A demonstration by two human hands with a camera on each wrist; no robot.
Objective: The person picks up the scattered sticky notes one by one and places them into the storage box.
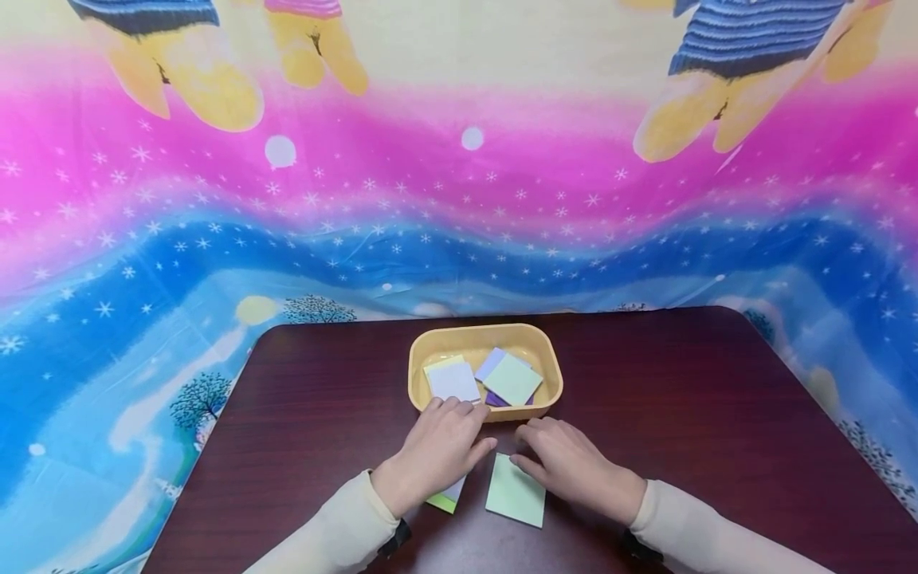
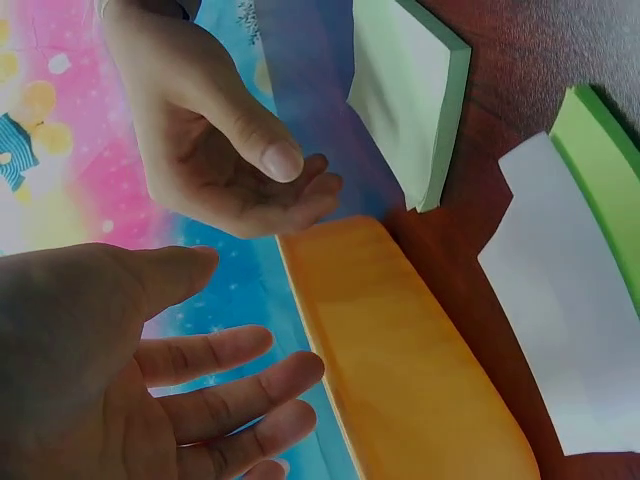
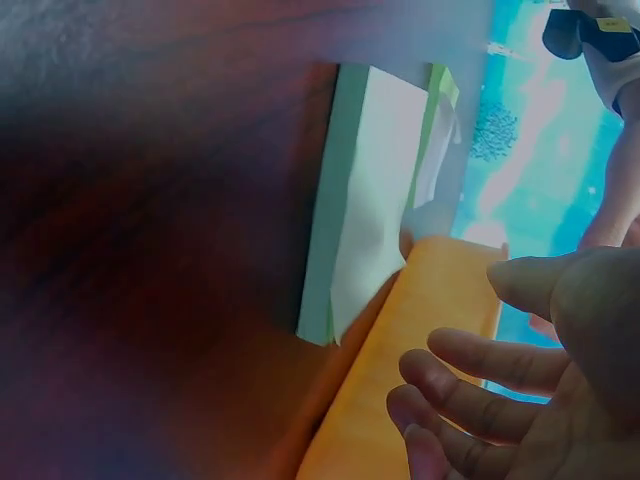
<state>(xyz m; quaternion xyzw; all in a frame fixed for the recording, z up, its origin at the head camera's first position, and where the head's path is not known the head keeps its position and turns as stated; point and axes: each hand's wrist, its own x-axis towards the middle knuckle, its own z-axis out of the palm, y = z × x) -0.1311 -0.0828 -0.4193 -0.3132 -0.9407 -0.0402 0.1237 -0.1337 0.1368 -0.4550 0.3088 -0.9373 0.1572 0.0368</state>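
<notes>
My left hand point(image 1: 441, 446) hovers by the front rim of a yellow plastic box point(image 1: 414, 375), fingers spread and fairly straight with nothing in them. Across from it, my right hand point(image 1: 577, 462) is loosely bent and also holds nothing. Below the right hand lies a pale green pad of sticky notes point(image 1: 515, 496), its top sheet slightly lifted in the right wrist view. Partly hidden under the left hand is a bright green pad point(image 1: 442, 503) with a whitish sheet point(image 2: 565, 290) on top. Inside the box are a pale lilac sheet point(image 1: 453, 381) and a pale green square point(image 1: 511, 380).
A purple piece point(image 1: 495, 399) and a lilac one point(image 1: 490, 363) show under the pale green square. The dark reddish-brown table point(image 1: 323, 399) extends on both sides of the box. Behind it hangs a colourful printed cloth point(image 1: 459, 199).
</notes>
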